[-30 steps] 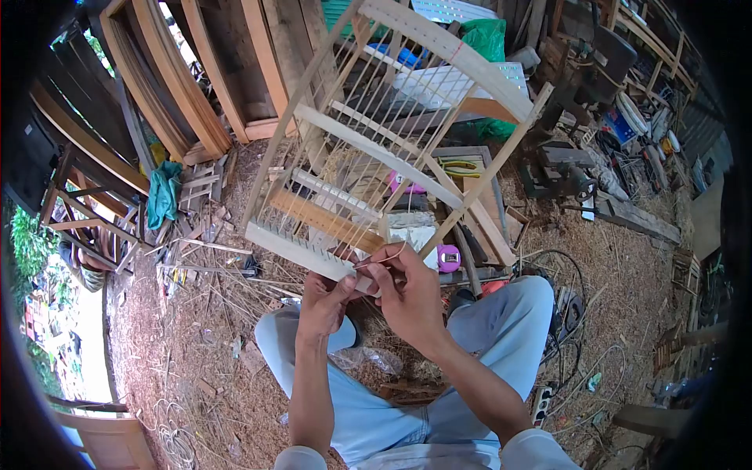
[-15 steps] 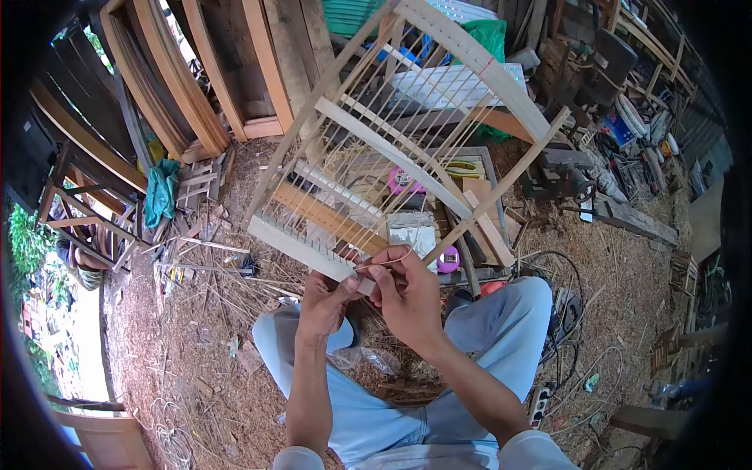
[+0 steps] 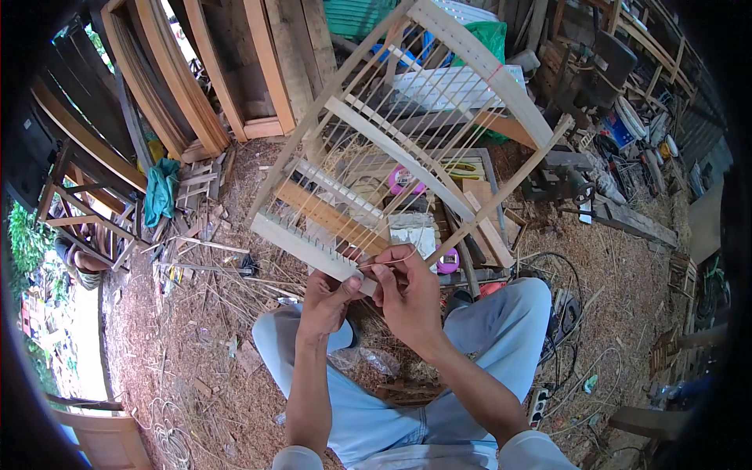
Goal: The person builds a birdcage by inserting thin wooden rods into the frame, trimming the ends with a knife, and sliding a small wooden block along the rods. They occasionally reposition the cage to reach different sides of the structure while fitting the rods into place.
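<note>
Just below centre frame, my left hand [image 3: 325, 301] grips the wooden cage frame's [image 3: 407, 149] bottom rail while my right hand [image 3: 407, 294] pinches a thin bamboo sliver [image 3: 389, 261] against it.

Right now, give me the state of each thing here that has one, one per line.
wooden cage frame: tilted, lower rail resting at the hands, some bars in, near corner unfilled
thin strip: bent, pinched at the rail
left hand: gripping the lower rail
right hand: fingers closed on the thin strip
teal cloth: draped over scrap wood
</note>
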Motion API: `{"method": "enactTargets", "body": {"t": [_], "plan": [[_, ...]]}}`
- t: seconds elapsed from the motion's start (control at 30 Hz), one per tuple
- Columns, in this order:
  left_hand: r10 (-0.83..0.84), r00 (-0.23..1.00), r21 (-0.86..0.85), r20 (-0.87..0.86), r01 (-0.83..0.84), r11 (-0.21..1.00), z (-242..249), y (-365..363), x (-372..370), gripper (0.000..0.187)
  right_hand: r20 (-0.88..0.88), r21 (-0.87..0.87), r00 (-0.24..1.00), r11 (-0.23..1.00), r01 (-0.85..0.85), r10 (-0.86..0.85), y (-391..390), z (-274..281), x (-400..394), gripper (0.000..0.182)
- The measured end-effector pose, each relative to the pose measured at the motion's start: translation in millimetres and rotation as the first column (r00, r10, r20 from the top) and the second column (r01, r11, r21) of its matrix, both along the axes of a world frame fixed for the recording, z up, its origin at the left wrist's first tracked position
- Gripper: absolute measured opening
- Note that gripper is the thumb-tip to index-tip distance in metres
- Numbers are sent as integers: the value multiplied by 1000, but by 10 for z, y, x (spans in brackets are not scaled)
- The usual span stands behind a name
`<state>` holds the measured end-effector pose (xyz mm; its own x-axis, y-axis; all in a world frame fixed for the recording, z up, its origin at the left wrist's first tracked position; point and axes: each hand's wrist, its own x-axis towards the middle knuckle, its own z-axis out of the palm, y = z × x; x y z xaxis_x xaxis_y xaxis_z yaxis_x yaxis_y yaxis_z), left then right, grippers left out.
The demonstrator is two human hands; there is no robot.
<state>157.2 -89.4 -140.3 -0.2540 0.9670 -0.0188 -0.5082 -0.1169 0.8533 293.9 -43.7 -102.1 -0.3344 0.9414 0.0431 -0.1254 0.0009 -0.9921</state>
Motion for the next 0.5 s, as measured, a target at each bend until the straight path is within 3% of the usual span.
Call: {"method": "enactTargets", "body": {"t": [0.5], "plan": [[-8, 1000, -4, 6, 8, 1000, -41, -13, -29, 56, 48, 100, 998, 995, 25, -30, -8, -1, -30, 9]]}}
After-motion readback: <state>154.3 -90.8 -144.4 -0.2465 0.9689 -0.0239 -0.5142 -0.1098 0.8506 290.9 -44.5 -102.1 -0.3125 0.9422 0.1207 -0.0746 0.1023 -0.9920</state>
